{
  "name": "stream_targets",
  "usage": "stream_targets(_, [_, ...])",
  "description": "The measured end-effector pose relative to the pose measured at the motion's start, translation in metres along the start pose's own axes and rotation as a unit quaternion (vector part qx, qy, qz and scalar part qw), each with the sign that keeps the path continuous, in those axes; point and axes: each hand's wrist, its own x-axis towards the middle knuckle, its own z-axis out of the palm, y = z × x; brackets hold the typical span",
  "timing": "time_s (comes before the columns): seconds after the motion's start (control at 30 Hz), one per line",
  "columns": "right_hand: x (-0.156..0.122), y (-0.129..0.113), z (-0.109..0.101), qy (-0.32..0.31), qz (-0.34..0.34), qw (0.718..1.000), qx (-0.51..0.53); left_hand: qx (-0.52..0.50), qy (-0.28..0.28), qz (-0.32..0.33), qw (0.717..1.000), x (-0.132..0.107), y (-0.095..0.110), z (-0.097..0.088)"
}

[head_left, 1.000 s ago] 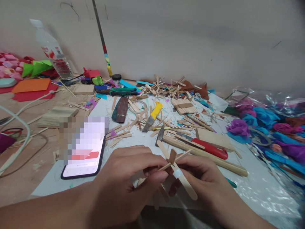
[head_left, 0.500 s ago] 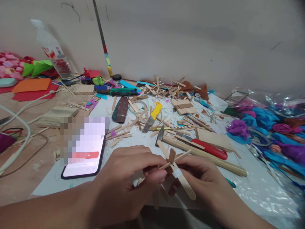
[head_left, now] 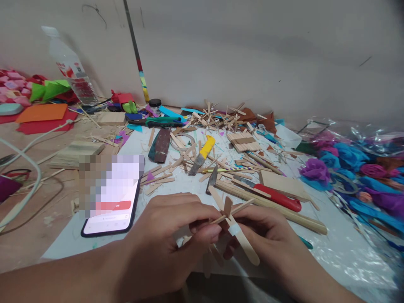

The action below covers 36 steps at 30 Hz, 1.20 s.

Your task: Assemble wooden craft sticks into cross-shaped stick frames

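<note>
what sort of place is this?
Probably a craft worktable: scattered wooden sticks, a hammer, and a heap of blue, purple and pink craft flowers off to the right.

Brown table [head_left: 28, 244] | white sheet [head_left: 72, 242] | wooden slab [head_left: 74, 154], left | bottle [head_left: 74, 73], back left | red paper [head_left: 33, 128]

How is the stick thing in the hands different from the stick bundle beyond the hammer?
The stick thing has sticks crossing at angles; in the stick bundle, they lie side by side. The stick thing is held by the left hand and right hand; the stick bundle lies untouched. Both show pale wooden sticks.
</note>
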Motion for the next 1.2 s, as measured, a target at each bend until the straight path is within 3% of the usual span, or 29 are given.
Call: stream_targets(1.2, [-0.0007, 0.0033, -0.002, -0.018, -0.003, 0.999, 0.046, 0.004, 0.007, 0.007, 1.0, -0.0006, -0.0021, 0.0014])
